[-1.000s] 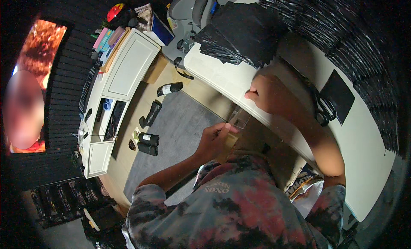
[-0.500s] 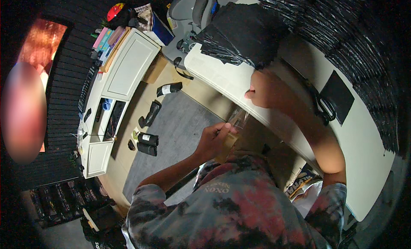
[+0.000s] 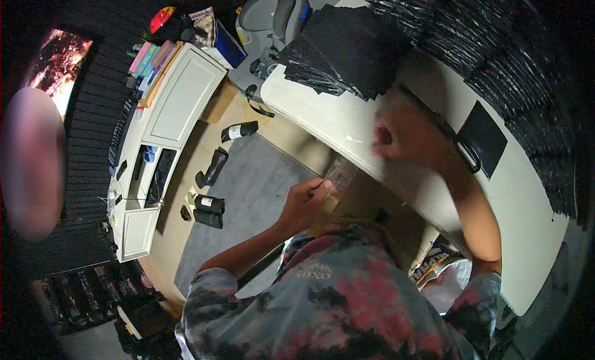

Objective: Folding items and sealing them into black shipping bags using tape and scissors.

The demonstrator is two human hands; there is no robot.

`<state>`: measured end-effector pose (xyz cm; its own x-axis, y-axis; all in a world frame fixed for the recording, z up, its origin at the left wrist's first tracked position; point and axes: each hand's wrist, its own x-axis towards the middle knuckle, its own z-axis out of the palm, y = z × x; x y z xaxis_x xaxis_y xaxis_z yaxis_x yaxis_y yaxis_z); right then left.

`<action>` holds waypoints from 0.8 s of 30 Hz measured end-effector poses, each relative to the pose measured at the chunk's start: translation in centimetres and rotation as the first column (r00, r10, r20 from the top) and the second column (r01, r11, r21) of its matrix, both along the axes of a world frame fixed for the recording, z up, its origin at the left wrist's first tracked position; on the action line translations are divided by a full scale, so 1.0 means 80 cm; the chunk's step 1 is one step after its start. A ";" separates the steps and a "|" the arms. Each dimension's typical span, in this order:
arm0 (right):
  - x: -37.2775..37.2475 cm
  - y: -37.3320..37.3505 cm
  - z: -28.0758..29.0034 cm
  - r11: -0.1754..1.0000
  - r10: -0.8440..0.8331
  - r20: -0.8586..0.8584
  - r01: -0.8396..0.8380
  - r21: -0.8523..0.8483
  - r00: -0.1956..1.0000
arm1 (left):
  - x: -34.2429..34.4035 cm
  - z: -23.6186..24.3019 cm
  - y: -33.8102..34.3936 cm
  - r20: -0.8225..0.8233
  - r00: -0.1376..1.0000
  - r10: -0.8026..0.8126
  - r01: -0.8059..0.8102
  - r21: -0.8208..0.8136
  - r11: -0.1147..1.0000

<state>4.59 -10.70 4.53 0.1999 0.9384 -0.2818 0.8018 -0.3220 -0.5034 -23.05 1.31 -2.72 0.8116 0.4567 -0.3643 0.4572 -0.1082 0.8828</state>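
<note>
1. White bench (image 3: 527, 230); edge slants upper left to lower right, along the person's right side.
2. Black plastic stack (image 3: 347, 50); piled at the bench's far end.
3. Black sheet (image 3: 488, 140); flat on the bench, right of the right forearm.
4. Scissors (image 3: 472, 157); on the bench beside the sheet, partly hidden by that forearm.
5. Right grip (image 3: 400, 134); over the bench near its edge; elbow bent, forearm angled up and left; fingers curled but blurred; can't tell if pressed together or holding anything.
6. Left grip (image 3: 304, 204); off the bench edge, in front of the torso; thumb on top, forearm rising from lower left; pinching the clear piece.
7. Clear piece (image 3: 341, 171); sticks out past the left fingertips, up and right toward the bench edge; tan part below the thumb.
8. Shiny patch (image 3: 353, 138); at the bench edge, left of the right grip.
</note>
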 end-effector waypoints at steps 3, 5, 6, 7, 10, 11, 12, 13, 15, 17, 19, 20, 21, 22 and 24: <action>-0.064 -0.014 -0.003 0.809 0.065 0.459 -0.316 0.496 0.886 | 0.001 -0.005 -0.001 0.012 1.000 0.018 -0.017 -0.078 0.997; -0.087 -0.030 -0.026 0.863 0.091 0.414 -0.279 0.421 0.906 | 0.001 -0.008 0.000 0.052 0.999 0.011 -0.006 -0.095 0.995; -0.092 -0.033 -0.030 0.908 0.116 0.366 -0.248 0.337 0.923 | 0.002 -0.009 0.000 0.094 0.995 0.009 0.001 -0.112 0.994; -0.093 -0.036 -0.033 0.909 0.113 0.365 -0.245 0.338 0.924 | 0.003 -0.011 -0.001 0.093 0.996 0.006 0.005 -0.112 0.994; -0.094 -0.040 -0.037 0.878 -0.017 0.263 -0.111 0.466 0.965 | 0.004 -0.015 -0.001 0.105 0.994 -0.014 0.023 -0.088 0.996; -0.090 -0.043 -0.039 0.889 0.009 0.282 -0.137 0.437 0.959 | 0.004 -0.015 0.000 0.074 0.997 -0.021 0.027 -0.074 0.997; -0.087 -0.045 -0.040 0.898 0.039 0.301 -0.165 0.407 0.953 | 0.003 -0.017 0.000 0.045 0.999 -0.025 0.027 -0.060 0.998; -0.086 -0.047 -0.038 0.898 0.036 0.301 -0.163 0.409 0.953 | 0.003 -0.019 0.000 0.045 0.999 -0.027 0.030 -0.059 0.998; -0.085 -0.049 -0.033 0.911 0.051 0.345 -0.185 0.368 0.937 | 0.002 -0.021 0.000 0.156 0.988 -0.017 0.028 -0.073 0.997; -0.084 -0.052 -0.033 0.906 0.045 0.329 -0.178 0.385 0.943 | 0.000 -0.015 0.002 0.127 0.992 -0.018 0.027 -0.068 0.997; -0.083 -0.053 -0.033 0.901 0.043 0.314 -0.173 0.398 0.948 | -0.002 -0.013 0.003 0.101 0.995 -0.018 0.024 -0.067 0.997; -0.084 -0.053 -0.034 0.901 0.030 0.321 -0.165 0.400 0.947 | -0.004 -0.016 0.004 0.115 0.993 -0.022 0.028 -0.049 0.998; -0.084 -0.053 -0.034 0.902 0.017 0.328 -0.156 0.403 0.945 | -0.004 -0.014 0.005 0.128 0.991 -0.027 0.031 -0.031 0.999; -0.084 -0.052 -0.035 0.901 0.017 0.328 -0.157 0.404 0.944 | -0.005 -0.012 0.005 0.129 0.991 -0.027 0.031 -0.030 0.999; -0.083 -0.051 -0.037 0.905 0.005 0.328 -0.144 0.400 0.945 | -0.005 -0.004 0.003 0.114 0.993 -0.018 0.028 -0.091 0.995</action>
<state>-2.08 -14.81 1.55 0.1367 0.9703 0.1996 0.9523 -0.0732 -0.2963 -23.41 1.59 -3.03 0.8598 0.4060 -0.3096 0.3526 -0.0336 0.9352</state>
